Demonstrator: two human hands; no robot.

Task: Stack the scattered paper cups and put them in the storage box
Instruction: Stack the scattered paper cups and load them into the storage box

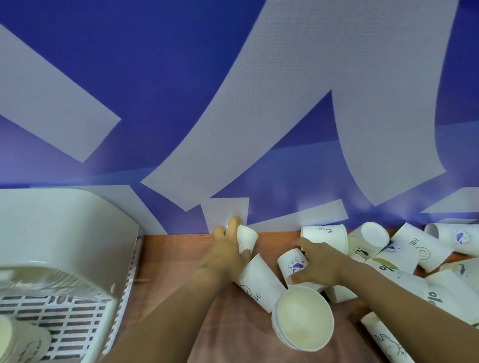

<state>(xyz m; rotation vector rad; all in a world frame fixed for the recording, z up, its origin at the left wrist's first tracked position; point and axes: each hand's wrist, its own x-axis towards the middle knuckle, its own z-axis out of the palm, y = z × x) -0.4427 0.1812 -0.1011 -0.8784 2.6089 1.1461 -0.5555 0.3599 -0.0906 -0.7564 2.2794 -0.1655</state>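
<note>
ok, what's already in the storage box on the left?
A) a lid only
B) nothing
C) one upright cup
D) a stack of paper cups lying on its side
D: a stack of paper cups lies on its side on the slatted floor of the storage box, its open mouth toward the camera.

Brown wood-grain bench (178,260) is running 9 to 3 o'clock across the lower frame. Blue wall banner (166,72) with pale grey stripes is filling everything toward 12 o'clock.
</note>
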